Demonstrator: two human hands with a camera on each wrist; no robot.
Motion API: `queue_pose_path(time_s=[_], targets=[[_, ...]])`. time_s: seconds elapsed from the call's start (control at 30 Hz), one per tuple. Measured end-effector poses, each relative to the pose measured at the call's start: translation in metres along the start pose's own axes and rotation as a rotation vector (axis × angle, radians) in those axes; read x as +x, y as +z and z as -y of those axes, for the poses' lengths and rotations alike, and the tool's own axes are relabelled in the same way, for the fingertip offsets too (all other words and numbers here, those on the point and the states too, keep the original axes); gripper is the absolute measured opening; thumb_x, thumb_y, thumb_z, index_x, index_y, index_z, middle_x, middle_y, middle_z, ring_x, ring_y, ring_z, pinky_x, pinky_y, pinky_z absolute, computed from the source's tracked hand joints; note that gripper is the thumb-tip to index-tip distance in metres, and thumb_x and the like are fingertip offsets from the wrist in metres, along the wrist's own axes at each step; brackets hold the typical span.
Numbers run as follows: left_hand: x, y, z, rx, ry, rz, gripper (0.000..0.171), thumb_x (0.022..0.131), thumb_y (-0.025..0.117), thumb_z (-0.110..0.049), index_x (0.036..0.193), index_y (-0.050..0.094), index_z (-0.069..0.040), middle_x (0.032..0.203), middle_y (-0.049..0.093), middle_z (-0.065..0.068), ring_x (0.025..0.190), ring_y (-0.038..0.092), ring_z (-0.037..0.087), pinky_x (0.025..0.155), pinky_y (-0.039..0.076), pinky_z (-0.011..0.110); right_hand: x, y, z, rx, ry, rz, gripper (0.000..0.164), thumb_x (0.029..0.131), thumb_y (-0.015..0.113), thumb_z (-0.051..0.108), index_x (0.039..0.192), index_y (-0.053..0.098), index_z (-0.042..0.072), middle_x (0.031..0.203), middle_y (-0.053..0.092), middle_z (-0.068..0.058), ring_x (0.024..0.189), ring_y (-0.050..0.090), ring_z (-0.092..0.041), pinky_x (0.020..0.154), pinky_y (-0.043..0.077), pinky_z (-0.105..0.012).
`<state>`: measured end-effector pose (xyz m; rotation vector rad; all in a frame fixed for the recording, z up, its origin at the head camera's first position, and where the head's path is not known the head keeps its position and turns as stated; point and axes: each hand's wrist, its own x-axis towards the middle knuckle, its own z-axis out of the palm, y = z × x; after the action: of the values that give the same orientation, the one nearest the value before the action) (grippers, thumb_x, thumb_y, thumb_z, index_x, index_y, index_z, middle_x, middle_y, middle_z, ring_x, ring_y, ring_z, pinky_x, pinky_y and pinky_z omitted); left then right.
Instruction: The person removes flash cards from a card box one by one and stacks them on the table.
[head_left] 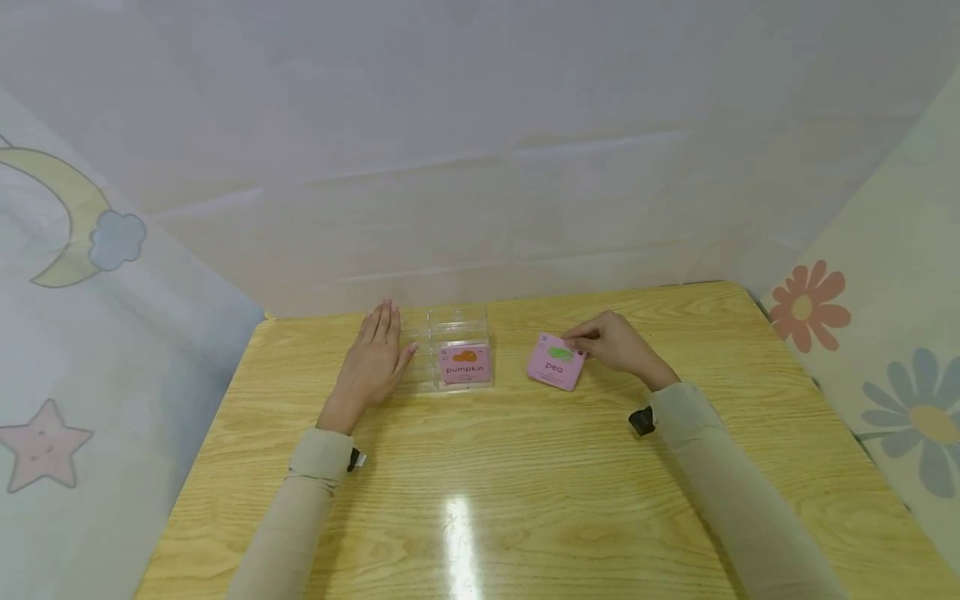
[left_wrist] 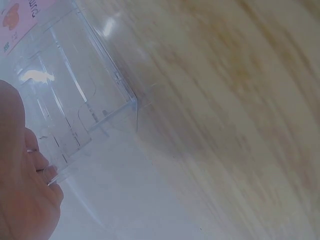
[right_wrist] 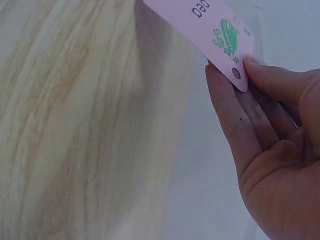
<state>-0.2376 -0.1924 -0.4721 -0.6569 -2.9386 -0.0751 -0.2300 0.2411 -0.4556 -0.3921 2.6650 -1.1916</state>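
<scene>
My right hand pinches a pink flash card by its upper right corner, thumb on its face. The card reads "pea" and has a green pea pod picture and a punched corner hole, clearest in the right wrist view. To its left on the table is a clear plastic divided box. A pink "pumpkin" card lies in the front right compartment. My left hand lies along the box's left side, fingers straight and pointing away from me, thumb angled toward the box. The left wrist view shows fingertips at the box's edge.
A wood-grain table spans the front, its far edge against a pale draped backdrop. Printed side panels stand left and right, with a moon and flowers. Black straps circle my wrists.
</scene>
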Motion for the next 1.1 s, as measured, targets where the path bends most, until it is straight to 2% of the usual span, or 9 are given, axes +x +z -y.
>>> queue_pose_path(time_s=[0.33, 0.63, 0.93, 1.1], targets=[[0.0, -0.001, -0.001, 0.005, 0.0, 0.004, 0.079, 0.115, 0.029, -0.048, 0.164, 0.008, 0.01, 0.174, 0.009, 0.03, 0.165, 0.012, 0.042, 0.136, 0.016, 0.054, -0.002, 0.002, -0.008, 0.041, 0.04, 0.028, 0.025, 0.104, 0.063, 0.006, 0.124, 0.076, -0.002, 0.123, 0.075, -0.027, 0.091, 0.078, -0.022, 0.08, 0.067, -0.044], [0.0, 0.001, 0.0, 0.006, 0.003, 0.005, 0.078, 0.115, 0.028, -0.047, 0.164, 0.013, 0.012, 0.174, 0.01, 0.031, 0.164, 0.014, 0.045, 0.135, 0.017, 0.056, -0.001, 0.003, -0.014, 0.04, 0.03, 0.037, 0.025, 0.104, 0.062, 0.005, 0.123, 0.076, -0.002, 0.128, 0.073, -0.028, 0.095, 0.078, -0.025, 0.078, 0.067, -0.041], [0.001, 0.0, 0.0, 0.01, -0.002, 0.006, 0.078, 0.115, 0.029, -0.047, 0.164, 0.012, 0.011, 0.174, 0.01, 0.03, 0.164, 0.013, 0.043, 0.135, 0.016, 0.055, 0.003, 0.004, -0.018, 0.025, 0.029, 0.064, 0.024, 0.103, 0.064, 0.004, 0.122, 0.077, -0.002, 0.121, 0.075, -0.027, 0.087, 0.076, -0.02, 0.073, 0.066, -0.038], [0.001, 0.0, -0.001, 0.008, -0.002, 0.005, 0.078, 0.115, 0.029, -0.047, 0.164, 0.013, 0.011, 0.174, 0.011, 0.03, 0.164, 0.014, 0.044, 0.135, 0.017, 0.055, 0.006, 0.008, -0.019, 0.001, 0.035, 0.075, 0.023, 0.102, 0.065, 0.004, 0.119, 0.078, -0.001, 0.12, 0.076, -0.025, 0.085, 0.072, -0.018, 0.067, 0.06, -0.028]])
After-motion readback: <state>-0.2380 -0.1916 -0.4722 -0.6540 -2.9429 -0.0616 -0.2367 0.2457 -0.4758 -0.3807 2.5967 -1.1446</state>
